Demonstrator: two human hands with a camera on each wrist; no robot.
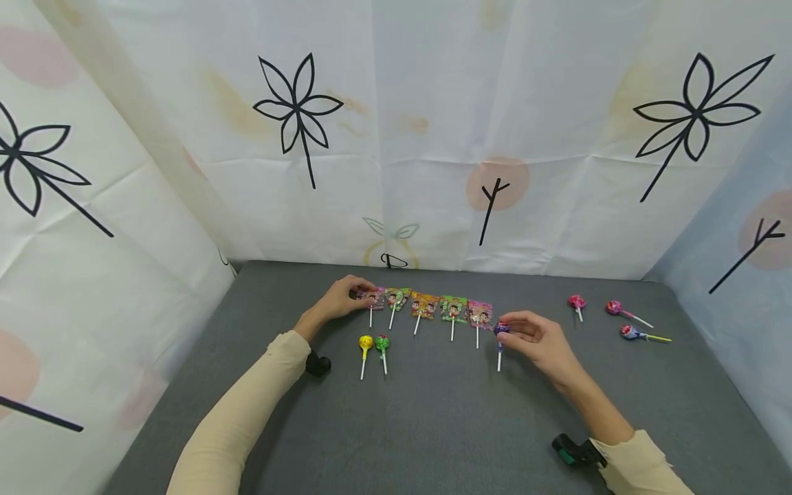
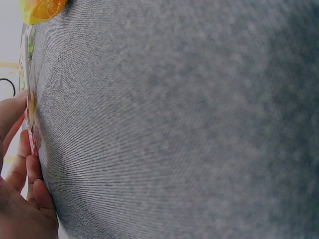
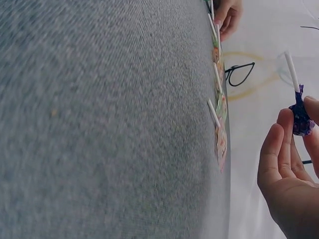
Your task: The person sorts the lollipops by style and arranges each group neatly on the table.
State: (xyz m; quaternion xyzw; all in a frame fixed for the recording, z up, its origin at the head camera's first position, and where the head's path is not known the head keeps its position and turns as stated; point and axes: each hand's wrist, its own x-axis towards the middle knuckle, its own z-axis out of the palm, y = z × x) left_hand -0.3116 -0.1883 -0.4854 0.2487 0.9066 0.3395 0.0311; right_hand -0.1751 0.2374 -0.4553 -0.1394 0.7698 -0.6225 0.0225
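Several flat-wrapped lollipops form a row across the grey table, sticks toward me. My left hand (image 1: 344, 297) is at the row's left end, pinching the pink flat-wrapped lollipop (image 1: 374, 300) there; in the left wrist view its thumb and fingers (image 2: 11, 117) meet at the wrapper. At the other end, beside another pink flat-wrapped lollipop (image 1: 480, 313), my right hand (image 1: 540, 341) holds a round purple lollipop (image 3: 301, 119) by its wrapped head. Its white stick points toward me. The right wrist view shows this lollipop raised off the table.
A yellow round lollipop (image 1: 366, 342) and a green one (image 1: 382, 342) lie side by side in front of the row. On the right are a pink-red lollipop (image 1: 577, 302), a pink-stick lollipop (image 1: 615, 308) and a blue yellow-stick lollipop (image 1: 631, 333). A patterned white cloth (image 1: 421, 137) hangs behind the table.
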